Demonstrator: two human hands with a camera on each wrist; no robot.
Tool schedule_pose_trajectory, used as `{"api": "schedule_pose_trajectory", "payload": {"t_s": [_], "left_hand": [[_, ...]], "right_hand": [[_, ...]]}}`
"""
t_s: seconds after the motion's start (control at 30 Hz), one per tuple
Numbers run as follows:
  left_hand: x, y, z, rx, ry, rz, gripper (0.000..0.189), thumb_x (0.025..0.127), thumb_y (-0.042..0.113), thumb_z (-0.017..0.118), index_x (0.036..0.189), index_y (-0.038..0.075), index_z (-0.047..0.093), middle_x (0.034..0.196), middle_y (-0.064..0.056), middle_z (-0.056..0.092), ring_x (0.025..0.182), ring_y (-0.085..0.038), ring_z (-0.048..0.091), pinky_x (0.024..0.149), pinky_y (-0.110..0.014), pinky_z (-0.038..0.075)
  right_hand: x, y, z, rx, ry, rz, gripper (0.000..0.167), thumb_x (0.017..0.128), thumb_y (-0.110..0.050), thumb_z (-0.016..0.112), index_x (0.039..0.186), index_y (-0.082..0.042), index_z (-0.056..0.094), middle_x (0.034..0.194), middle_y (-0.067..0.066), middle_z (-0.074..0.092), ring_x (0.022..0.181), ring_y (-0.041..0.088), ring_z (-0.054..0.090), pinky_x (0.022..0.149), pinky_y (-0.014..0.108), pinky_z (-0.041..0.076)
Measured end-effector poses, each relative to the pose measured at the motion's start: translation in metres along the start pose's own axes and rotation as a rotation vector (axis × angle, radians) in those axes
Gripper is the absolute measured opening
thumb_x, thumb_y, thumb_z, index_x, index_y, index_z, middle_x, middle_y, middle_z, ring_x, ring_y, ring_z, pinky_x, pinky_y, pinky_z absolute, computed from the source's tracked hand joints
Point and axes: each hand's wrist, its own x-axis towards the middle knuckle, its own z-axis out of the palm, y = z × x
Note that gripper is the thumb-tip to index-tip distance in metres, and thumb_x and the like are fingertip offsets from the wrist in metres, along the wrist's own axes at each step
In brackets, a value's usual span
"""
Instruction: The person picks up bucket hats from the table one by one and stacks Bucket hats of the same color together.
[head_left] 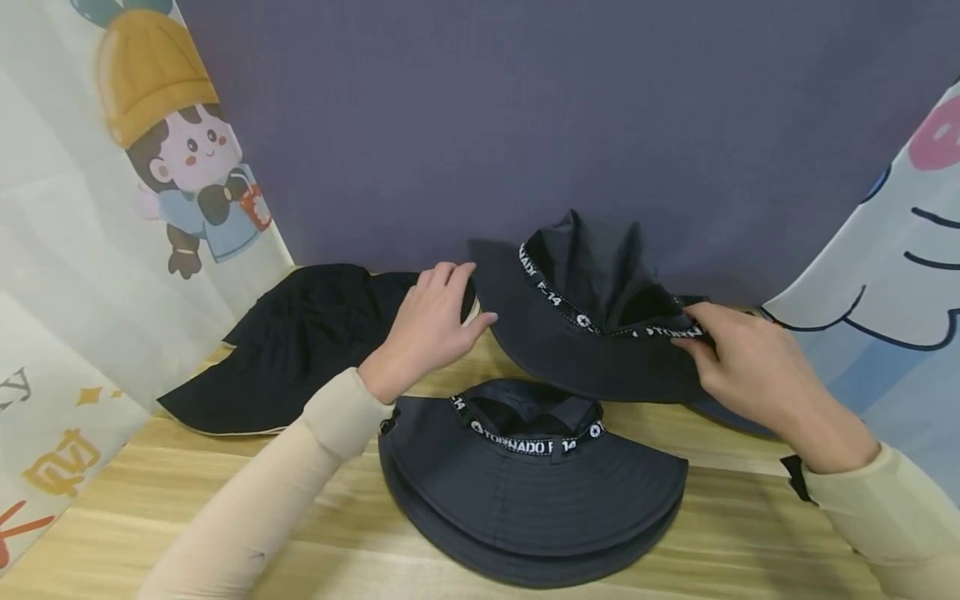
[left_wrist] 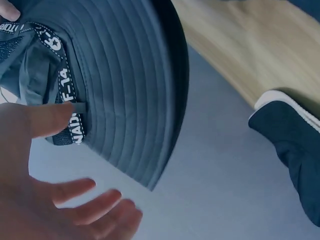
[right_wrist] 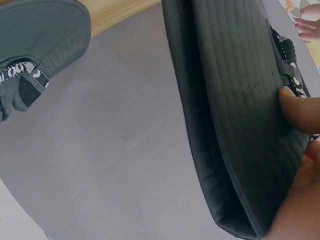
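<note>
A dark grey bucket hat [head_left: 592, 362] is held tilted up, its inside facing me and its lettered band showing. My right hand [head_left: 757, 371] pinches it at the band on the right side; in the right wrist view the thumb [right_wrist: 298, 112] lies over the band's edge. At the hat's left brim is my left hand [head_left: 427, 325], fingers apart and not curled round anything. In the left wrist view its thumb [left_wrist: 50, 119] overlaps the lettered band; whether it touches cannot be told. Below, another dark grey hat [head_left: 540, 508] lies inside up, with a second brim beneath it.
A black hat [head_left: 307, 350] with a pale edge lies at the left of the wooden table [head_left: 337, 508]. Part of another dark hat [head_left: 731, 414] shows behind the held one at right. A grey-purple panel [head_left: 480, 125] stands at the back, with printed sheets [head_left: 67, 242] at the sides.
</note>
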Motion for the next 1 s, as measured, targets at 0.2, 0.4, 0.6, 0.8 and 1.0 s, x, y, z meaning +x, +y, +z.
{"api": "schedule_pose_trajectory", "payload": {"t_s": [0.2,0.4,0.6,0.8,1.0], "left_hand": [[0.006,-0.003,-0.005,0.028,0.026,-0.002,0.086,0.091,0.049,0.073,0.154,0.002,0.038,0.149,-0.02,0.044,0.139,-0.04,0.038,0.113,-0.053,0.032],[0.007,-0.013,-0.009,-0.005,0.04,0.118,0.082,0.09,0.047,0.075,0.152,0.004,0.042,0.148,-0.017,0.045,0.141,-0.034,0.037,0.12,-0.048,0.023],[0.002,-0.017,-0.011,-0.003,0.11,0.214,0.062,0.09,0.047,0.075,0.134,0.005,0.06,0.12,-0.013,0.06,0.119,-0.031,0.054,0.12,-0.045,0.024],[-0.007,-0.016,-0.025,0.054,0.176,0.191,0.051,0.088,0.051,0.073,0.115,0.009,0.065,0.101,-0.006,0.064,0.095,-0.028,0.059,0.084,-0.045,0.042],[-0.011,-0.019,-0.037,0.082,0.179,0.211,0.051,0.086,0.052,0.071,0.11,0.008,0.065,0.091,-0.006,0.064,0.081,-0.027,0.059,0.068,-0.041,0.04]], "right_hand": [[-0.001,-0.011,-0.002,-0.013,0.03,-0.023,0.027,0.083,-0.005,0.079,0.107,-0.008,0.066,0.088,0.007,0.072,0.064,0.024,0.062,0.055,0.049,0.046],[-0.002,-0.018,-0.003,0.005,0.042,-0.043,0.031,0.082,-0.004,0.08,0.109,-0.009,0.067,0.088,0.005,0.072,0.062,0.018,0.058,0.054,0.043,0.043],[-0.007,-0.025,-0.004,0.025,0.062,-0.049,0.034,0.079,-0.002,0.081,0.11,-0.007,0.068,0.091,0.008,0.073,0.063,0.019,0.06,0.056,0.044,0.044],[-0.003,-0.033,-0.008,0.048,0.088,-0.064,0.038,0.078,-0.002,0.082,0.113,-0.009,0.068,0.091,0.004,0.072,0.058,0.01,0.05,0.054,0.037,0.038],[-0.001,-0.042,-0.012,0.052,0.083,-0.035,0.028,0.082,-0.005,0.081,0.106,-0.009,0.068,0.078,0.001,0.067,0.051,0.006,0.039,0.05,0.031,0.033]]}}
